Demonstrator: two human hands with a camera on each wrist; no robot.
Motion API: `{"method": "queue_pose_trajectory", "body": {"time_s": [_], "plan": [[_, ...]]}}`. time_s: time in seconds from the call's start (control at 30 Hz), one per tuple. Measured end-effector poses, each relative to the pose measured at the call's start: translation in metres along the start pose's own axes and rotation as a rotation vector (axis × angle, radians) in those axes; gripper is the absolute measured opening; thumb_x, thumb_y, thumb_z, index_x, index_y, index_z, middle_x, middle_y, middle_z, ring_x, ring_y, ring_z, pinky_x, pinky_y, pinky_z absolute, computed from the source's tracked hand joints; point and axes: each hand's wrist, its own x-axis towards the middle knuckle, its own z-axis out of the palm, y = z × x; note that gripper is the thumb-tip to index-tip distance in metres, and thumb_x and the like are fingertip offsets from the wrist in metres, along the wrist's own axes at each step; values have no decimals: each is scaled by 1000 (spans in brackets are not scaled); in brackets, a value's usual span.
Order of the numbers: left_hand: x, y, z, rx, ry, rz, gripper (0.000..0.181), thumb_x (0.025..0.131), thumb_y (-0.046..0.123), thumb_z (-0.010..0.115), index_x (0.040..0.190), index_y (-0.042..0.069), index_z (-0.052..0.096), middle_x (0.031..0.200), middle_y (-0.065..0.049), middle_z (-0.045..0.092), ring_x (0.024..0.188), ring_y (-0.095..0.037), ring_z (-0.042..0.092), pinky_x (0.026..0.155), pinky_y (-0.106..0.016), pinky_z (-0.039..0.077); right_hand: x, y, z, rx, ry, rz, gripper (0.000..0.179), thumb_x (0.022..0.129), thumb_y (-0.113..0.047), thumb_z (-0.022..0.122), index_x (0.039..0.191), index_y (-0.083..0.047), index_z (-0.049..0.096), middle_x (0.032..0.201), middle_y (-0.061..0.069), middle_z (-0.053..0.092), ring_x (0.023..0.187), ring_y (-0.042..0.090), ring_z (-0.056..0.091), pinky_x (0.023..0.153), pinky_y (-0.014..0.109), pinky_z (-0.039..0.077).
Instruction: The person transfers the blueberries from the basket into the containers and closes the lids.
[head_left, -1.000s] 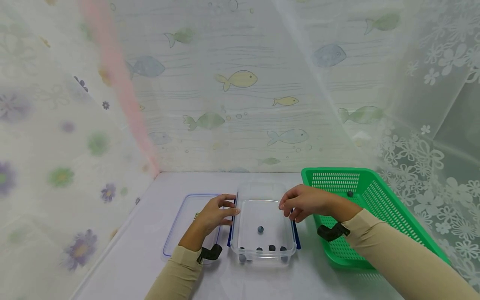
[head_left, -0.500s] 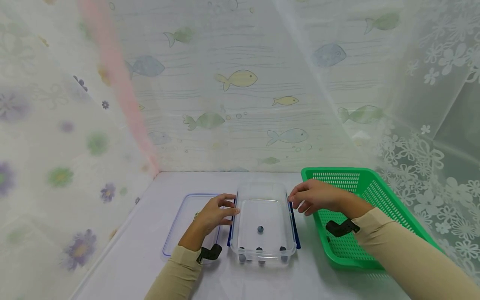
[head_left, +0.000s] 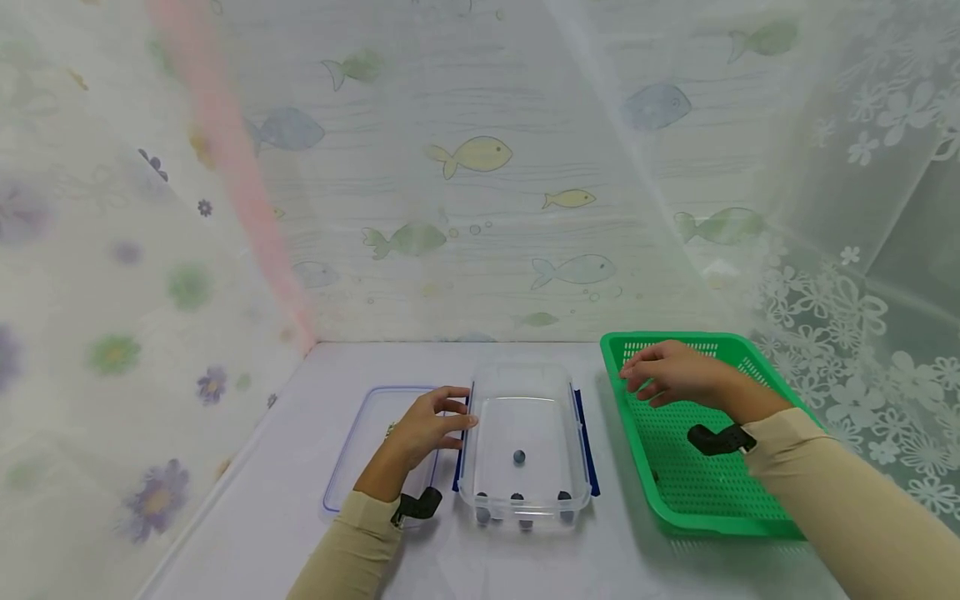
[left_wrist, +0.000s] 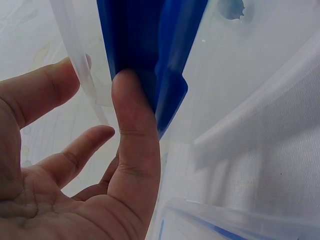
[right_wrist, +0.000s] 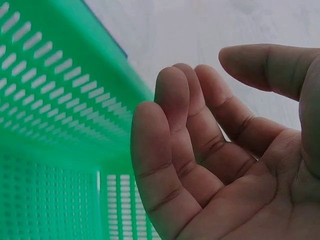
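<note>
A clear plastic box (head_left: 525, 433) with blue side latches stands in front of me, several blueberries (head_left: 519, 457) inside, most along its near end. My left hand (head_left: 423, 429) holds the box's left side. In the left wrist view one finger presses the blue latch (left_wrist: 145, 45), while another fingertip reaches the clear rim (left_wrist: 75, 50). Over the left part of the green basket (head_left: 720, 525) hovers my right hand (head_left: 671, 371), fingers loosely bent, nothing between them. The right wrist view shows its empty palm beside the slotted basket wall (right_wrist: 65, 65).
Left of the box, partly under my left hand and wrist, lies a clear lid (head_left: 348, 442) with a blue seal. A small dark spot (head_left: 655, 476) shows at the basket's left inner side. Printed curtains surround the white table (head_left: 255, 500).
My right hand has moved right, from over the box to above the basket. Near the box's front, a blueberry has shifted place. My left hand has kept its hold.
</note>
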Motion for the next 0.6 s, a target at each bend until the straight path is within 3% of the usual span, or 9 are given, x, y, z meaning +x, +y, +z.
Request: {"method": "queue_pose_trajectory", "body": {"time_s": [0.2,0.37,0.6], "plan": [[0,-1,0,-10,-4,3,66,91,21,81,149,8,52,134,-22,57,107,-34,70,83,-41,65,-1,17,-17,-20,39,2,47,109,-30,53,141,5,54,131,23,64,116,35,68,93,46,61],[0,0,0,-16,-3,-1,65,92,21,81,148,8,52,135,-23,56,108,-35,70,84,-41,65,-1,32,-30,-33,65,25,52,108,-33,54,142,7,51,140,29,59,127,42,62,97,46,60],[1,-1,0,-26,-11,-2,67,92,20,81,150,7,51,137,-25,55,111,-38,68,84,-40,65,-3,52,-45,-48,124,76,63,110,-31,50,150,15,37,152,37,43,138,48,51,103,46,58]]}}
